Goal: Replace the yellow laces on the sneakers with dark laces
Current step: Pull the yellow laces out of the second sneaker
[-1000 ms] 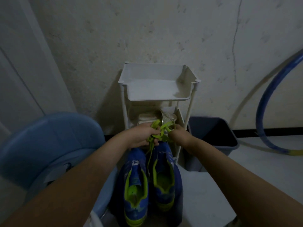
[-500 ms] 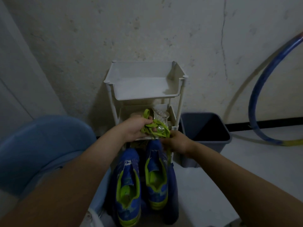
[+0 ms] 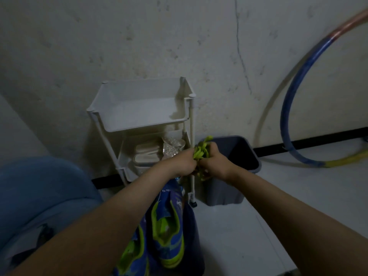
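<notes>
Just past the right front post of the white rack (image 3: 139, 124), in line with the left rim of the dark bin (image 3: 225, 196), both hands clutch a wad of yellow laces (image 3: 201, 153). The left hand (image 3: 180, 164) curls round its left side. The right hand (image 3: 216, 162) grips its right side, with a loop sticking up above and ends hanging below the fingers. Half a second ago the wad was in front of the rack's lower shelf, directly above the sneakers (image 3: 167, 232); it has since moved rightward toward the bin. The sneakers lie low in the view by the rack's foot, tongues open, with no lace visible on them. Removal looks finished and the old laces seem headed for the bin; no dark laces are in view.
</notes>
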### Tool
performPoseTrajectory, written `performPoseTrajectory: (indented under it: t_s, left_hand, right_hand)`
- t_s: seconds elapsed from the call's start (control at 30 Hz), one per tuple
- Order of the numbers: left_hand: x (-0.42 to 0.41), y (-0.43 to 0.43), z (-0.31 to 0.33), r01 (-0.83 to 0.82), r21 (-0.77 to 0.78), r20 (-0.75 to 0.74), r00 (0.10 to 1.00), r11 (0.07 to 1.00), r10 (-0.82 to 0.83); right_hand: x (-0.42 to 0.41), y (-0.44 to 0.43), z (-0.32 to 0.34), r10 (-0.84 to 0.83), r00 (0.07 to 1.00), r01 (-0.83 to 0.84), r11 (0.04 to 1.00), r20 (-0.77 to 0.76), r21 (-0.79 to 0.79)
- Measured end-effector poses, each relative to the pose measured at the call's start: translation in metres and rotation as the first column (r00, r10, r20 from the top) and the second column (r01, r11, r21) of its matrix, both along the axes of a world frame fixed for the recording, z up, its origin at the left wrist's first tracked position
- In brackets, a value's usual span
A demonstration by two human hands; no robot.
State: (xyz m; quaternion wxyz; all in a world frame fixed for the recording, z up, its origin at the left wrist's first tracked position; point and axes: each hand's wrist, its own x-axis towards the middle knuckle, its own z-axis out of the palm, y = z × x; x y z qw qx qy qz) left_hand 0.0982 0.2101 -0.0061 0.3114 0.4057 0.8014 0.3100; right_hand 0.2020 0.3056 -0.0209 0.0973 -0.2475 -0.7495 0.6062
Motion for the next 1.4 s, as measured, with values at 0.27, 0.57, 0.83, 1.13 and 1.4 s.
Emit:
performPoseTrajectory:
  t_s: [0.27,0.57,0.83,1.13,1.4]
  left_hand:
    - [-0.008,0.09,-0.026,0.045,-0.086,-0.161,0.985,0.995,-0.059]
    - [-0.019,0.162,-0.062,0.085,-0.186,-0.082,0.991,0.979,-0.101]
    - [-0.027,0.152,-0.093,0.13,-0.169,-0.164,0.974,0.977,-0.158]
    - [-0.028,0.049,-0.071,0.021,0.084,-0.231,0.973,0.996,-0.001]
    - [-0.05,-0.095,-0.069,-0.084,-0.002,-0.255,0.963,0.996,0.081]
  right_hand:
    - [0.005,0.087,-0.011,-0.143,0.983,0.09,0.924,0.117,0.371]
    - [-0.025,0.156,-0.058,-0.263,0.925,0.109,0.875,0.276,0.472]
    - [-0.03,0.152,-0.07,-0.157,0.839,-0.188,0.815,0.521,0.548]
    - [-0.035,0.073,-0.027,-0.02,0.872,-0.328,0.716,0.488,0.616]
    - [-0.031,-0.064,-0.023,0.212,0.846,-0.477,0.709,0.489,0.52]
